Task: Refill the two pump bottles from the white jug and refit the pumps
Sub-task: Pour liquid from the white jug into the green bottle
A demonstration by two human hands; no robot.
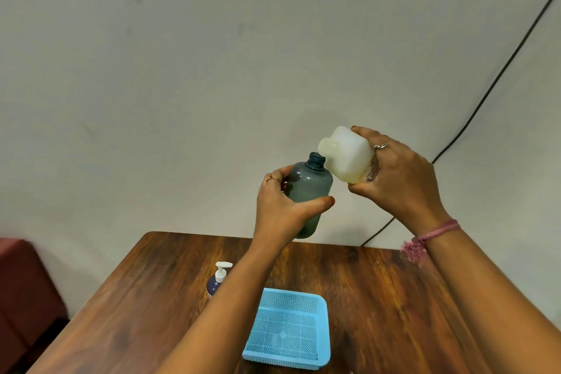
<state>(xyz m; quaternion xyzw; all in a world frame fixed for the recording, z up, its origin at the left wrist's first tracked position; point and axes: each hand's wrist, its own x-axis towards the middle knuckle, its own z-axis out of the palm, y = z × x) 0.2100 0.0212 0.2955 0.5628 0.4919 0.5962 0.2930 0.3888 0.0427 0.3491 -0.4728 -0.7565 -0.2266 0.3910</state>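
Left hand (280, 206) fingers wrap the grey bottle (308, 194) raised and steady, while right hand (397, 179) fingers grip the tipped white jug (346, 155), spout at the open neck just beyond the left fingertips, for pouring.

Two bottles (308, 191), jug (346, 155), basket (288, 328)

Head view looks forward and down (perhaps slightly tilted), close over table (394, 297)
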